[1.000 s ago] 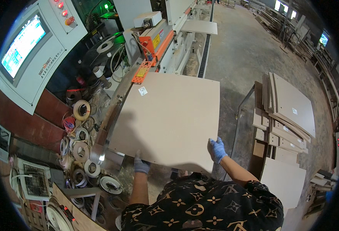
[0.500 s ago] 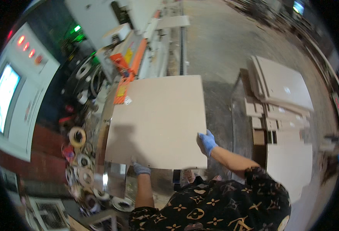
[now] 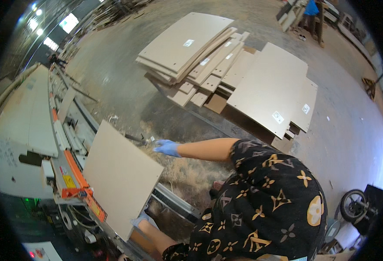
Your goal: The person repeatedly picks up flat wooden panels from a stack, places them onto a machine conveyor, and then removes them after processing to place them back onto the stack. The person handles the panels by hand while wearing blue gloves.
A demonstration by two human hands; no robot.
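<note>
A flat beige board (image 3: pixel 119 174) lies at the left on the edge of a long machine, one side against its orange guide (image 3: pixel 95 205). My left hand (image 3: pixel 142 220), in a pale blue-grey glove, grips the board's near edge; some of its fingers are hidden. My right hand (image 3: pixel 167 148), in a blue glove, is off the board, just beyond its right edge. Its fingers are stretched out and hold nothing.
Beyond my right arm stands a low stack of beige boards (image 3: pixel 269 87) and narrow strips with white labels. The machine's rail (image 3: pixel 176 203) runs beside the board. A wheel (image 3: pixel 353 205) stands at the far right. A person (image 3: pixel 311 8) is in the far background.
My view has swung to the right, bringing the stack toward the middle. My right hand has let go of the board's right edge; my left hand stays at its near edge.
</note>
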